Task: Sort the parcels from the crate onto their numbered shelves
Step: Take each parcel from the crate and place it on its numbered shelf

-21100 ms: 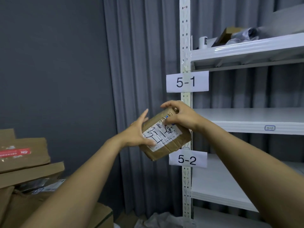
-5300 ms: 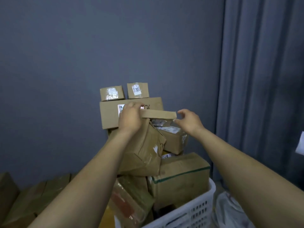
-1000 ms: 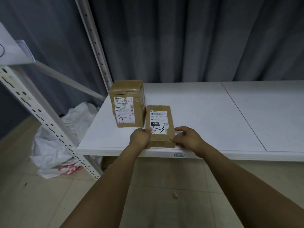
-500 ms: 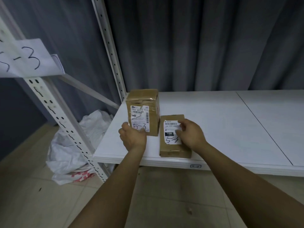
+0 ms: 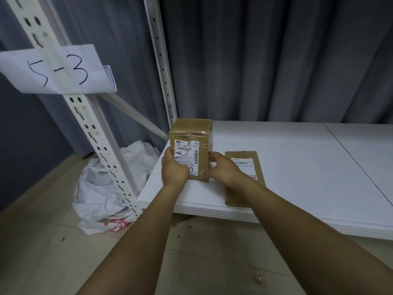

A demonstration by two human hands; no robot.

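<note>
A grey curtain (image 5: 276, 60) fills the back, and its folds are too dark to see well. In front of it is a white shelf (image 5: 297, 167), low over the floor (image 5: 42, 241); the shelf is cut off at the right edge. A white post (image 5: 91, 124) w/ holes stands at the front left corner of the shelf. On it hangs a paper sign (image 5: 57, 69) w/ "5-3" written by hand; its left end is out of the picture. A white plastic bag (image 5: 102, 188) w/ red print lies on the floor, partly behind the post.

The tall box (image 5: 191, 135) stands upright on the shelf near the left corner. The flat parcel (image 5: 244, 160) lies just beside it on the right, its near end at the shelf's front edge; the right forearm covers much of it & its label.

The left hand (image 5: 173, 169) grips the left side of the tall box, the right hand (image 5: 223, 169) the right side, fingers curled round the edges. The left hand hides part of the label, so only a "3" can be read.
</note>
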